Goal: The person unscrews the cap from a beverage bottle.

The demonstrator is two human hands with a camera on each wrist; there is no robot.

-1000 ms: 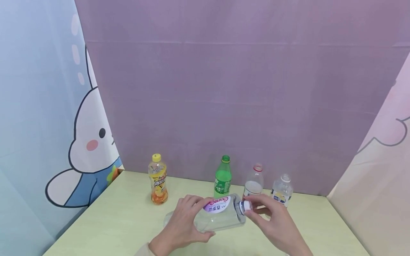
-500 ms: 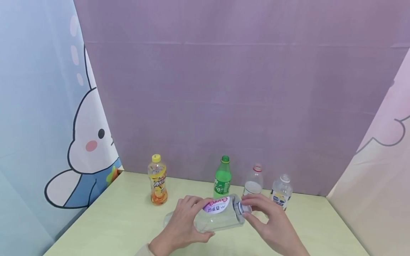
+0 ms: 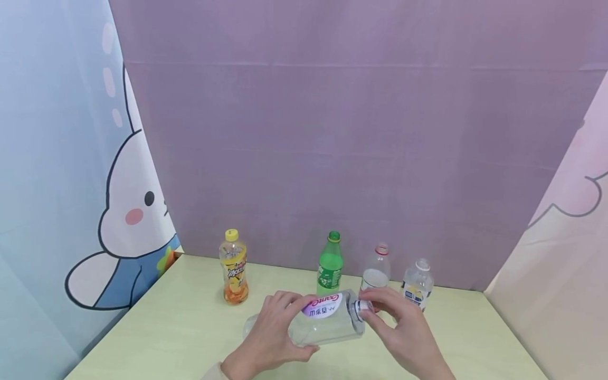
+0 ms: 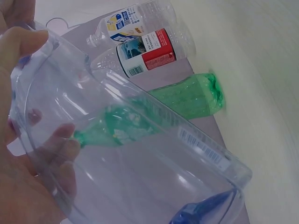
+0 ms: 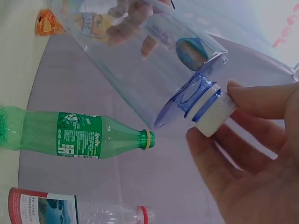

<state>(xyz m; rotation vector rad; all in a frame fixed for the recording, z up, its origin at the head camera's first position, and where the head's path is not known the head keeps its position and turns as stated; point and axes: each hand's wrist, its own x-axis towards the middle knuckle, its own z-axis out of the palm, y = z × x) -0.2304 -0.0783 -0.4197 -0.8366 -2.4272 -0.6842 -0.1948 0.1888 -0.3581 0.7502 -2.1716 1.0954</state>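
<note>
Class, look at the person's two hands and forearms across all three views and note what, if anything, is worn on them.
Both hands are bare: the left hand and the right hand show no gloves, rings or watch in any view. A light, cream-coloured sleeve cuff shows at the left wrist at the bottom edge of the head view. The right forearm shows no sleeve up to the frame edge.

In the left wrist view the clear bottle (image 4: 140, 154) runs off the bottom edge, its neck cut off, and the left hand (image 4: 28, 186) shows only as blurred fingers through the plastic. In the head view both wrists leave the frame, and the small bottle's (image 3: 418, 285) label is too small to read.
</note>
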